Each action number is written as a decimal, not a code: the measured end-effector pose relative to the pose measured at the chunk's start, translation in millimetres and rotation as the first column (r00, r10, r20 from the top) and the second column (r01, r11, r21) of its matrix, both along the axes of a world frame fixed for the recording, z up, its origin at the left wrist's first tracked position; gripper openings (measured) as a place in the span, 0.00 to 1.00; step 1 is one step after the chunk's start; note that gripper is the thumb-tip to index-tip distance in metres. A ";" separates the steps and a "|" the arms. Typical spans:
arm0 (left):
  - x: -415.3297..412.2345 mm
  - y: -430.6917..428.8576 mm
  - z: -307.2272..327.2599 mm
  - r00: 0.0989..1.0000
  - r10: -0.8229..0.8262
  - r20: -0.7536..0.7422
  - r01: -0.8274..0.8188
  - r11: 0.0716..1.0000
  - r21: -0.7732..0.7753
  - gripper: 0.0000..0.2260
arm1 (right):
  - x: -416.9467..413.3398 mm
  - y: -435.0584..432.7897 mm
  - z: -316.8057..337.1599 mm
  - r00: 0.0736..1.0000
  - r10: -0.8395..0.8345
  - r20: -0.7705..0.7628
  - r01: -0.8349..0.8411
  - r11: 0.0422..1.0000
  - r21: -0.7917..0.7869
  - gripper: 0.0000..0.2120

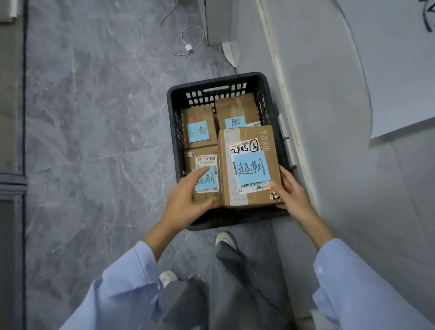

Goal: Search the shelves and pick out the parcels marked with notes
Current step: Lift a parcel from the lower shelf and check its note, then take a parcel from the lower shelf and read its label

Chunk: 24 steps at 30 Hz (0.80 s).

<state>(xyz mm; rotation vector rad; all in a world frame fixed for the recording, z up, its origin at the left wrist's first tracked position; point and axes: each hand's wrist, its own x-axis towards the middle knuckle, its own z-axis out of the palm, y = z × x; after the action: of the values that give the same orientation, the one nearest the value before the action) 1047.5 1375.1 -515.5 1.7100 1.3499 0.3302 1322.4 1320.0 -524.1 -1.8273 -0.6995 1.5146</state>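
Item 1. Black plastic crate [177, 131], on the grey tiled floor [99, 119], against the wall to the right.

Item 2. Largest cardboard parcel [245, 135], with blue handwritten note [251, 168], over the crate's near-right quarter. Its long axis runs away from the person, and it looks to sit higher than the rest.

Items 3–5. Three smaller noted parcels in the crate: far-right [236, 107], far-left [197, 116], near-left [205, 159].

Item 6. Right hand [290, 189] grips the largest parcel's near-right corner, fingers curled round it.

Item 7. Left hand [185, 195], fingers extended over the near-left parcel, thumb at the large parcel's near-left edge, grasping nothing.

Judgement: setting-down depends on the near-right gap below, and the right hand is nearer.
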 end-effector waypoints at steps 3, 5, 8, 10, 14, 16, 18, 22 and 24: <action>-6.2 6.7 -4.6 0.993 0.012 -0.120 0.004 0.991 0.131 0.33 | 14.0 0.3 -12.2 0.999 0.041 -0.002 -0.041 0.998 -0.042 0.27; -8.7 8.6 -6.5 0.986 0.034 -0.164 -0.011 0.990 0.142 0.33 | 19.9 0.0 -17.9 0.999 0.043 -0.006 -0.043 0.997 -0.059 0.26; -9.2 10.5 -8.2 0.982 0.045 -0.183 -0.017 0.988 0.152 0.34 | 26.5 -0.4 -24.7 0.999 0.043 -0.004 -0.044 0.997 -0.071 0.26; -7.4 11.4 -9.1 0.983 0.044 -0.181 -0.017 0.989 0.150 0.34 | 29.7 -0.3 -30.3 0.999 0.049 -0.002 -0.049 0.996 -0.076 0.25; -3.3 13.3 -15.4 0.982 0.056 -0.179 -0.031 0.990 0.139 0.32 | 32.6 -0.5 -47.4 0.998 0.063 0.022 -0.061 0.993 -0.100 0.26; -1.9 14.0 -18.1 0.982 0.055 -0.182 -0.029 0.989 0.143 0.32 | 33.3 -0.7 -57.9 0.996 0.080 0.028 -0.076 0.991 -0.113 0.26; -1.4 15.1 -19.4 0.984 0.053 -0.172 -0.028 0.989 0.146 0.32 | 34.2 0.6 -68.9 0.994 0.099 0.035 -0.094 0.988 -0.123 0.26; -2.1 15.8 -19.6 0.986 0.051 -0.160 -0.027 0.988 0.150 0.32 | 30.3 3.9 -87.0 0.983 0.175 0.051 -0.167 0.978 -0.122 0.28; -2.1 15.7 -19.8 0.985 0.045 -0.164 -0.019 0.988 0.153 0.32 | 25.9 3.5 -93.7 0.969 0.226 0.095 -0.214 0.969 -0.126 0.29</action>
<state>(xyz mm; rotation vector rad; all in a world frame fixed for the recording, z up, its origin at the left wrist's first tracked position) 1045.4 1390.8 -535.3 1.8770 1.5082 0.3195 1348.3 1323.5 -617.8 -1.9842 -0.9101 1.6355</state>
